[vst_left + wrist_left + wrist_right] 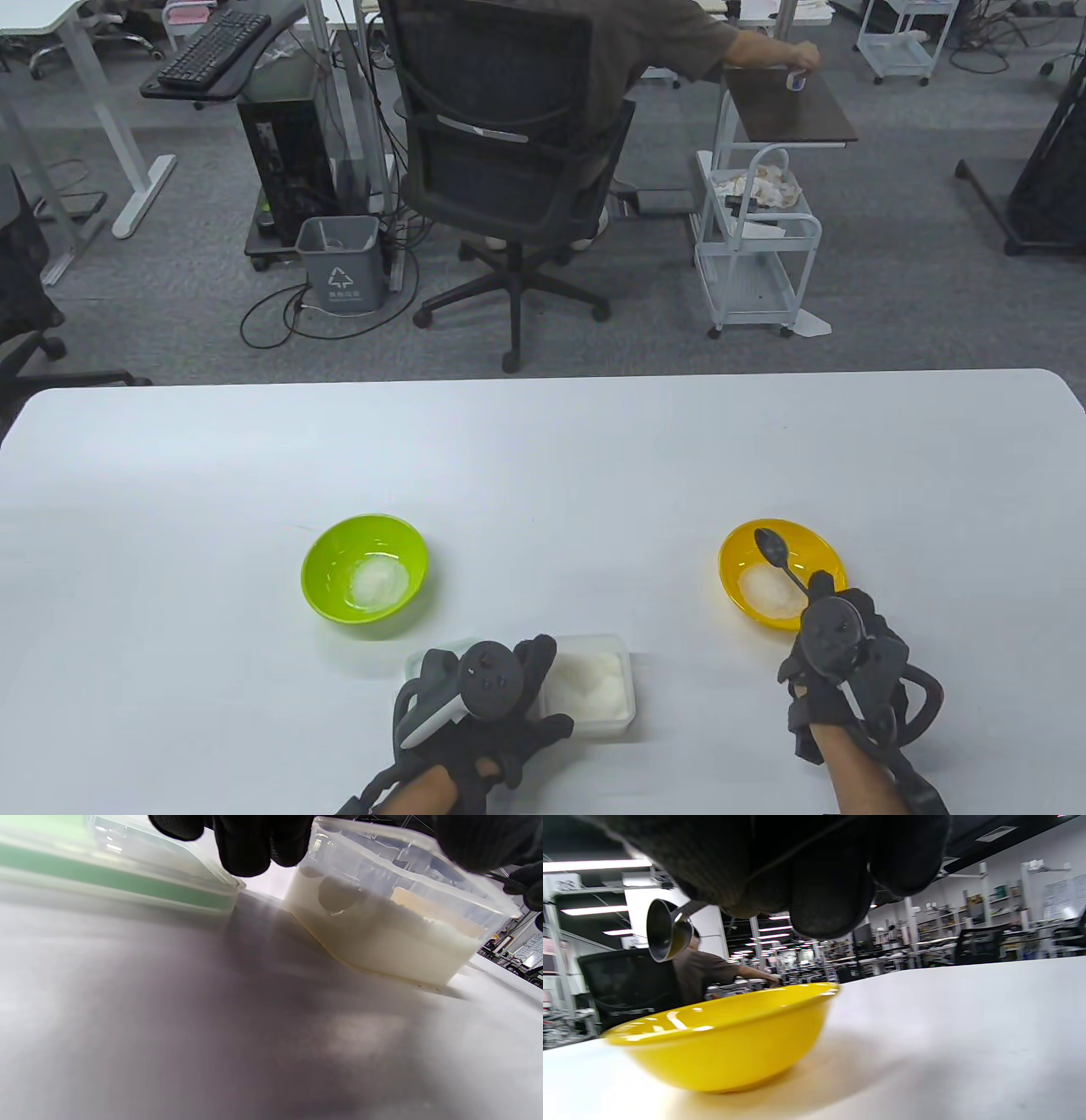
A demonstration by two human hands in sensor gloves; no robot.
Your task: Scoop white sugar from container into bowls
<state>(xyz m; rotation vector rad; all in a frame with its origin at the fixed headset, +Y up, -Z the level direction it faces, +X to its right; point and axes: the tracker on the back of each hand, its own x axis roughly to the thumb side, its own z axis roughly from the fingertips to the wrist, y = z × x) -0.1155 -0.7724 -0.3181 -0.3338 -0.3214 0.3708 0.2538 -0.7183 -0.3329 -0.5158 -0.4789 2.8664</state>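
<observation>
grey bin (339, 263) | white recycling symbol | small text below: unreadable

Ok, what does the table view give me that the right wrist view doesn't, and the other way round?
Only the table view shows the green bowl, the sugar container under the left hand, and the white sugar heaped in both bowls. Only the right wrist view shows the yellow bowl side-on, resting flat on the table, its contents hidden. Both show the yellow bowl, the spoon above it held by the right hand, and the seated person behind.
</observation>
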